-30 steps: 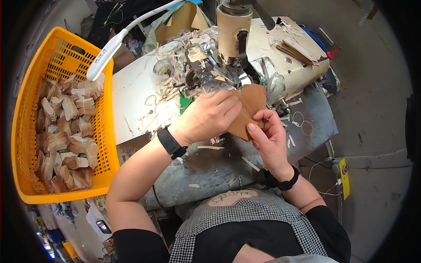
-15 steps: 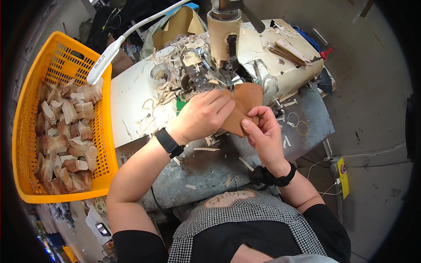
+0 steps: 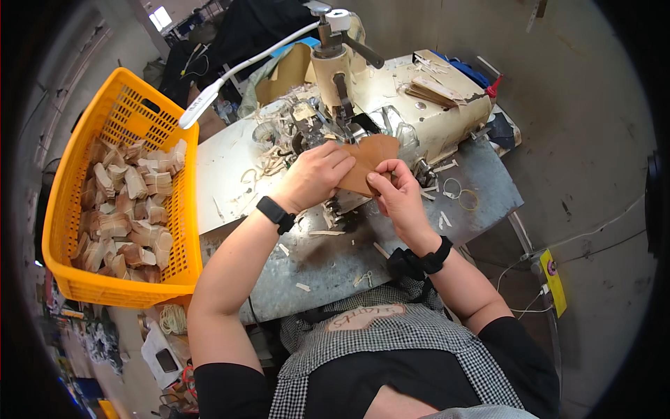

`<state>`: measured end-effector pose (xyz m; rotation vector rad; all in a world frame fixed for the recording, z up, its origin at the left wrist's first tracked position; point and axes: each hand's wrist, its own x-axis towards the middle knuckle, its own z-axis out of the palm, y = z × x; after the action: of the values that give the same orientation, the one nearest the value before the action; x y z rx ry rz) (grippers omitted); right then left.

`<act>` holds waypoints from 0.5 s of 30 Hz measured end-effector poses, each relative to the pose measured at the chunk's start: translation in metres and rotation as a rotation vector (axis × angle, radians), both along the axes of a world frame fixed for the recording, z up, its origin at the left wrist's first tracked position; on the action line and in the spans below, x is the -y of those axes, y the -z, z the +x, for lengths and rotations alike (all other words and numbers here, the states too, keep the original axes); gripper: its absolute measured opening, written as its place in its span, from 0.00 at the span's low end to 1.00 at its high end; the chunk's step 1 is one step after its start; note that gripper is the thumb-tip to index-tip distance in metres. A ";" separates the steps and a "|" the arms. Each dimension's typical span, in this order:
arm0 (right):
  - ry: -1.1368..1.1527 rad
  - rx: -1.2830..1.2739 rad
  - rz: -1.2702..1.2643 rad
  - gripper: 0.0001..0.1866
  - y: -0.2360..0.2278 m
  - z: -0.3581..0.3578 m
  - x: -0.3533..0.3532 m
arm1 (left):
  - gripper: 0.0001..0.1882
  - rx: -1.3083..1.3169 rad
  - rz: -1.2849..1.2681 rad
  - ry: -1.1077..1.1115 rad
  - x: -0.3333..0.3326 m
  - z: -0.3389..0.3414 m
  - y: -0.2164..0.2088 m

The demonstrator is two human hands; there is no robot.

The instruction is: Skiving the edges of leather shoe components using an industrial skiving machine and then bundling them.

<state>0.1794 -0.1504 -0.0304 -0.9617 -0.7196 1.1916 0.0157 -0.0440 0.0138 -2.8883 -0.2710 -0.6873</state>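
Brown leather pieces (image 3: 370, 162), flat and fanned over one another, are held between my two hands just in front of the machine's working head (image 3: 357, 131). My left hand (image 3: 319, 173) is closed on their left side, its fingers bent over them. On the right edge, my right hand (image 3: 399, 194) pinches them between thumb and fingers. The cream machine (image 3: 332, 77) rises behind, with a lever at its top. Pale trimmings (image 3: 269, 166) lie about its bed. How many pieces I hold cannot be told.
At left stands an orange plastic basket (image 3: 194, 230) with many bundled leather pieces (image 3: 125, 202). A white lamp (image 3: 204, 103) on a bent neck reaches over it. Brown strips (image 3: 434, 92) lie on the machine's right part. Rubber bands (image 3: 460, 194) and scraps are on the grey metal table (image 3: 481, 183).
The view has shifted, so the basket and machine appear moved in the picture. Both hands still hold the leather pieces, which now look more overlapped at the machine head.
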 end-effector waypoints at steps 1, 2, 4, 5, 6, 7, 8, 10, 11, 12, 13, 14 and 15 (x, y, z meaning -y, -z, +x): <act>-0.012 -0.018 -0.009 0.11 -0.001 0.001 0.001 | 0.26 0.004 0.038 -0.025 0.000 0.002 0.001; -0.025 -0.036 -0.018 0.11 -0.002 0.001 0.002 | 0.26 0.008 0.075 -0.050 0.000 0.002 0.002; -0.011 -0.042 -0.001 0.11 0.001 0.001 -0.001 | 0.25 -0.003 0.083 -0.070 0.002 0.002 0.005; 0.002 -0.048 0.000 0.11 0.002 0.000 -0.003 | 0.25 -0.012 0.073 -0.093 0.003 0.002 0.007; 0.006 -0.048 0.015 0.11 0.003 0.000 -0.003 | 0.24 0.029 -0.001 -0.068 0.007 0.001 0.005; 0.025 -0.014 0.018 0.11 0.003 -0.001 -0.002 | 0.24 0.029 0.014 -0.064 0.008 0.001 0.005; 0.045 0.019 0.020 0.11 0.003 -0.002 -0.001 | 0.24 0.036 0.015 -0.051 0.008 0.000 0.006; 0.049 0.002 0.026 0.11 0.004 -0.002 -0.002 | 0.24 0.034 0.011 -0.056 0.009 0.002 0.004; 0.053 -0.013 0.020 0.11 0.004 -0.002 -0.001 | 0.24 0.033 0.020 -0.056 0.010 0.003 0.004; 0.051 -0.013 0.029 0.11 0.004 -0.002 -0.001 | 0.25 0.033 0.035 -0.081 0.010 0.004 0.005; 0.051 -0.016 0.027 0.11 0.003 -0.002 0.000 | 0.25 0.034 0.049 -0.105 0.010 0.004 0.006; 0.051 -0.018 0.024 0.11 0.003 -0.002 0.000 | 0.24 0.069 0.044 -0.104 0.011 0.004 0.008; 0.053 -0.019 0.027 0.11 0.004 -0.002 0.002 | 0.24 0.068 0.047 -0.102 0.012 0.004 0.009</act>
<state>0.1773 -0.1520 -0.0340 -0.9407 -0.6893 1.1408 0.0200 -0.0560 0.0047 -2.7879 -0.4017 -0.7643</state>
